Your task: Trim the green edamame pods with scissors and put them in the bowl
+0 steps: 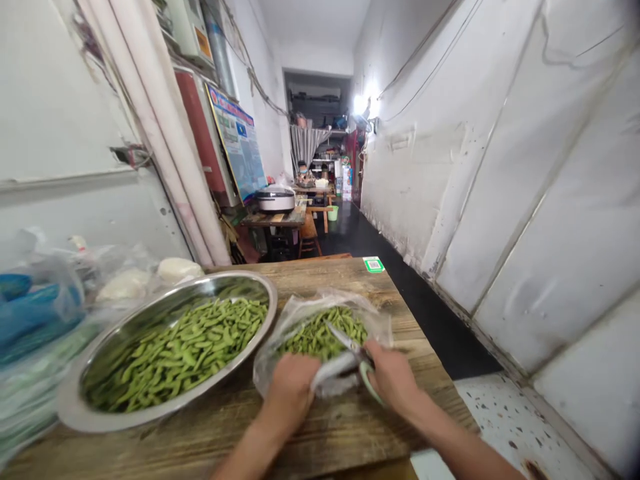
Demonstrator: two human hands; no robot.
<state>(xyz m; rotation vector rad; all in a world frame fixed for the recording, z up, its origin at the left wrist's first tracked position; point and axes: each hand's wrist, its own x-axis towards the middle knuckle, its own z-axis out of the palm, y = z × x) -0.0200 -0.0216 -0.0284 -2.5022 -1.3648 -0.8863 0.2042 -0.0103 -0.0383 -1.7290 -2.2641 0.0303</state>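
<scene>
Your left hand (293, 381) grips the bag (381, 325) by its near edge, likely steadying it on the table (410, 427) beside the bowl (83, 419), while your right hand (393, 377) clasps the scissors (345, 339), blades above the pods (311, 333).

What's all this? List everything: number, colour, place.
bowl: one, silver, table's left
bean pods: many, green, bowl and bag
bag: one, clear, right of bowl
scissors: one, silver, over bag
table: one, brown, foreground
sticker: one, green-white, table's edge
plastic bags: several, clear and blue, left
appliance: one, whitish, rear table
poster: one, blue, left side
curtain: one, grey, far back
bucket: one, green, rear
clutter: unclear, mixed, rear
left hand: one, gripping bag
right hand: one, gripping scissors
</scene>
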